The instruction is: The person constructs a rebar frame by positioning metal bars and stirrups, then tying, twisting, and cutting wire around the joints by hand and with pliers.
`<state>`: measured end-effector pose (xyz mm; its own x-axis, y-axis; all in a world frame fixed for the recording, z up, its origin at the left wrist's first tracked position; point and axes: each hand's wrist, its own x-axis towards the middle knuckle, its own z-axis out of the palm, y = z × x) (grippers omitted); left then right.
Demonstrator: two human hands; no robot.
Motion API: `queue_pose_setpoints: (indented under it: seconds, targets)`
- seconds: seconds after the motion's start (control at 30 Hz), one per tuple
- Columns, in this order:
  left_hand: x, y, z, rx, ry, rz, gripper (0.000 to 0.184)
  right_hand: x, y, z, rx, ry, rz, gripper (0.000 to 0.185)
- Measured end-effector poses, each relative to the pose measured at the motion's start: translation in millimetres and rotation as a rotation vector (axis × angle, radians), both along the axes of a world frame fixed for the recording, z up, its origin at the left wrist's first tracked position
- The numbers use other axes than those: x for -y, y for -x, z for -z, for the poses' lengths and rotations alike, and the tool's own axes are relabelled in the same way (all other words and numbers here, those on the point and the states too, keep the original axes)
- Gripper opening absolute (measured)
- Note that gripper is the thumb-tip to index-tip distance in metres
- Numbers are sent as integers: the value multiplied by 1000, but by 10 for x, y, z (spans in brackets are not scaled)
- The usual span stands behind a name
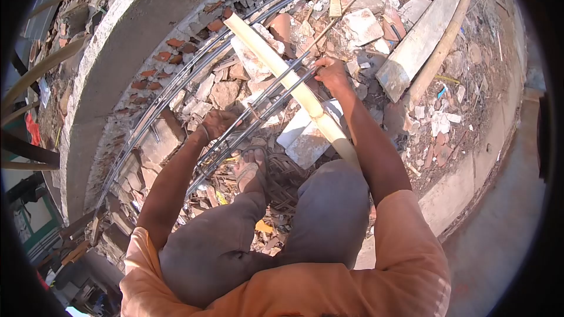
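As sunlight fell across broken masonry, a person in an orange shirt (pixel 288 290) bent over steel rods (pixel 292 88) that crossed a pale wooden strip (pixel 264 53).

The right hand (pixel 333 76) closed its fingers around the rods' upper ends, just beside the strip, while the left hand (pixel 218 124) curled close by the rods lower down; whether it gripped one could not be told. The rods slanted down toward the person's sandalled foot (pixel 251 164), and the strip's near end met the right knee. A white slab (pixel 302 135) lay partly under the strip, longer bars (pixel 138 126) curved along a brick-and-concrete wall (pixel 97 76), and a weathered board (pixel 426 32) rested to the right.
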<state>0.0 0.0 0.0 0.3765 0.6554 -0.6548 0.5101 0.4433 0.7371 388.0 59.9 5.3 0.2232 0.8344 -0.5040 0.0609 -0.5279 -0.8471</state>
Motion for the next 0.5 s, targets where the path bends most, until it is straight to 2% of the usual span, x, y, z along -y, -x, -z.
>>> queue_pose_setpoints:
  seconds: [0.07, 0.1, 0.13, 0.17, 0.27, 0.3, 0.37, 0.4, 0.5]
  targets:
    - [82, -203, -284, -19, 111, 14, 33, 131, -67, -44, -20, 26, 39, 6]
    - [-294, 36, -428, -111, -7, 53, 31, -281, 255, 79, -60, -29, 42, 8]
    - [-207, -72, -472, -123, -39, 101, 29, -204, 182, 59, -22, 2, 51, 10]
    - [-126, -142, -476, -138, -70, 150, 27, -120, 123, 49, 13, 36, 60, 12]
    - [-166, -178, -385, -95, -7, 89, 22, -171, 8, 115, 0, 35, 190, 7]
    - [-186, -166, -401, -90, 18, 69, 21, -159, -21, 69, -24, -15, 213, 8]
    - [-159, -5, -89, 14, 90, 23, 25, -149, -116, -189, -57, -109, 238, 12]
    - [-145, -44, -71, 51, 128, -8, 24, -122, -225, -311, -78, -94, 204, 18]
    - [-79, -149, -103, 186, 209, -115, 21, 24, -486, -425, -107, -69, 260, 18]
